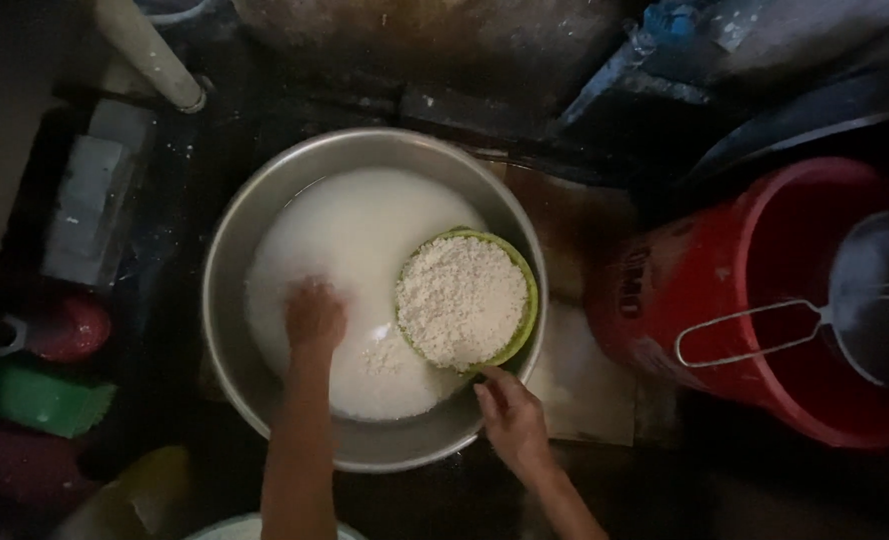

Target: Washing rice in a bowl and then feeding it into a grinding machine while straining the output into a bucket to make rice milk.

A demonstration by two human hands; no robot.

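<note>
A large steel basin point(255, 215) sits in the middle, filled with milky white water and soaked rice. My left hand point(314, 314) is dipped into that water, fingers down in the rice. A green bowl point(525, 285) heaped with wet white rice rests tilted inside the basin at its right side. My right hand point(510, 415) grips the green bowl's near rim at the basin's edge.
A red bucket point(755, 300) stands at the right with a wire-handled strainer point(865, 300) lying across its mouth. At the left edge are a grey block point(90, 205), a red cup point(65, 328) and a green object point(50, 400). A white pipe point(150, 50) runs at top left.
</note>
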